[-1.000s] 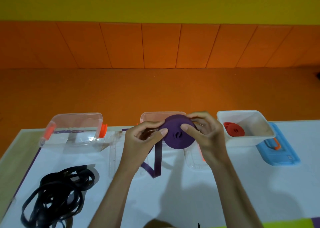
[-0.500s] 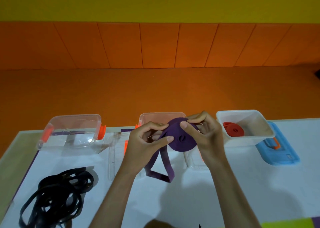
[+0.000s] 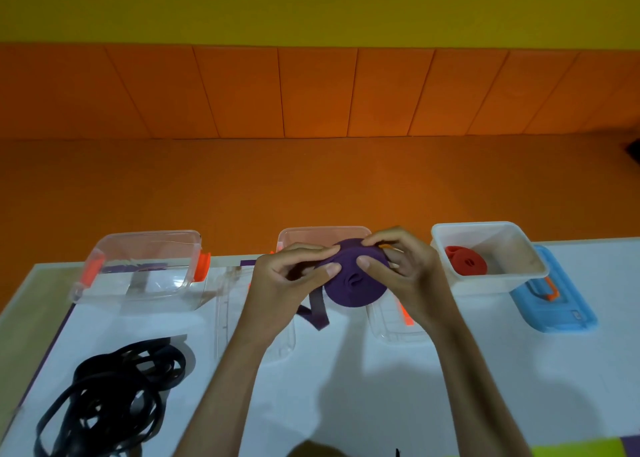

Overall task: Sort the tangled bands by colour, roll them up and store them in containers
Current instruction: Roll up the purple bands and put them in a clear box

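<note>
While both hands are up over the middle of the desk [image 3: 346,394], they've got the purple roll [image 3: 353,285] sandwiched between them. The left hand [image 3: 282,292] grips it from the left side, thumb flat on the near face and fingers curled over the top edge. The right hand [image 3: 407,278] does the same from the right, thumb pressing just beside the little hole in the centre of the coil. So both are pinching the roll, neither one is spread out.

A short loose tail [image 3: 317,312] of the same purple band hangs down from the roll between the wrists, folded back on itself near the desk.

Right behind the roll sits a clear container [image 3: 311,232], mostly hidden by the hands. Far left there's another clear container [image 3: 149,235] with orange clips. Far right is a white container [image 3: 491,285] holding red rolls [image 3: 465,265], with a blue lid [image 3: 561,316] lying just beside it on its right.

Two clear lids lie flat on the desk, one [image 3: 230,304] left of the left hand, the other [image 3: 388,325] under the right wrist.

Near left, the tangled black bands [image 3: 110,397] sit in a messy pile.
</note>
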Demonstrator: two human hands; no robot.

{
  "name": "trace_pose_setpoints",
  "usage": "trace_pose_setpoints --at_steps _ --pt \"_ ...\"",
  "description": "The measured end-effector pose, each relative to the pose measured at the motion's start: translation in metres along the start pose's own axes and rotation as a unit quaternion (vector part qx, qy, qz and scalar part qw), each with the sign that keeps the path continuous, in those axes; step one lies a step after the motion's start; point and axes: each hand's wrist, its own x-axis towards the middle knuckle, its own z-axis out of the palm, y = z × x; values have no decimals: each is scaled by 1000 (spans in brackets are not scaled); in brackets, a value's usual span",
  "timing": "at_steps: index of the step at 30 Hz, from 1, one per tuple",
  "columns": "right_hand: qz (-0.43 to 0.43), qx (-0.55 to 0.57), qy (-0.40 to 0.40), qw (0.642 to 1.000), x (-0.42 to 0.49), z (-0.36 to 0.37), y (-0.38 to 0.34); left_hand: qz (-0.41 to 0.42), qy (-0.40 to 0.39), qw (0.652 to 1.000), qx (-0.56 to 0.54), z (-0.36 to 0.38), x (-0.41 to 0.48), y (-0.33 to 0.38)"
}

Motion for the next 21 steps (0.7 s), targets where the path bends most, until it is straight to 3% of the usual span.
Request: trace_pose_setpoints --at_steps 3,6,10,13,17,19,21 --pt "2 -31 -5 999 -2 3 3 -20 -4 1000 -18 2 -1 -1" --pt "-27 -47 16 998 -3 5 1 20 17 1000 16 8 -3 -1" --pt "-60 -62 27 996 -1 6 -6 20 -40 998 45 -3 -1 -6" --pt "-81 -94 47 991 2 2 -10 -36 -79 989 120 -27 -6 -18" --pt "-76 -81 74 991 4 -2 -15 -160 -52 975 143 -64 -11 -60" --pt "-72 -47 88 992 5 0 -17 -237 -21 968 77 -77 -14 -84" --pt "-75 -34 100 992 6 1 -19 -256 -23 966 26 -85 -19 -106"
